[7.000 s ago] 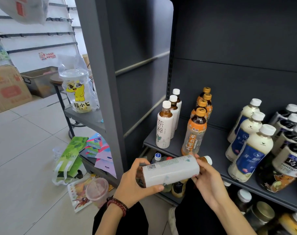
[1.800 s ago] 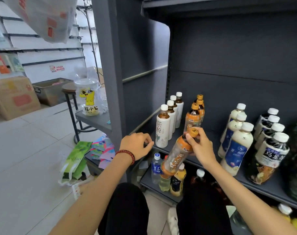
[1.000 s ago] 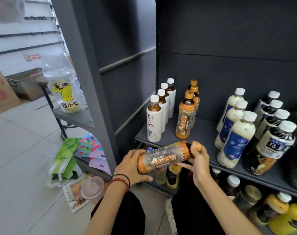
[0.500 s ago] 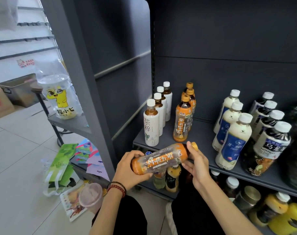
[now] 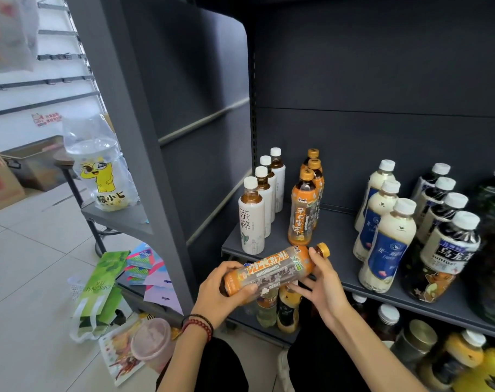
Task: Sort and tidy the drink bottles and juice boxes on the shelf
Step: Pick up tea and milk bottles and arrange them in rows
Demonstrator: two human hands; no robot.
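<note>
While the left hand [image 5: 223, 290] grips the base of the orange-capped bottle [image 5: 271, 268], the right hand [image 5: 319, 281] holds its neck end just before the shelf [image 5: 339, 230].

"ORIGINAL TEA" is printed on the green paper bag [image 5: 99, 287] on the floor [image 5: 28, 264]. "茶粹" is read on the front white-sleeved tea bottle [image 5: 251, 222], "SUNTOR…" and "乌龙茶" on the front black-labelled white-capped bottle [image 5: 449, 250], and "檬小七" on the clear plastic bag [image 5: 107, 198].

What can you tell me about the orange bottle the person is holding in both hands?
The bottle looks like clear plastic, wrapped in an orange-and-grey label with printed characters, its orange cap on. It lies almost sideways, cap toward the right, in front of the shelf. The left hand grips its base; the right hand holds the neck end.
</note>
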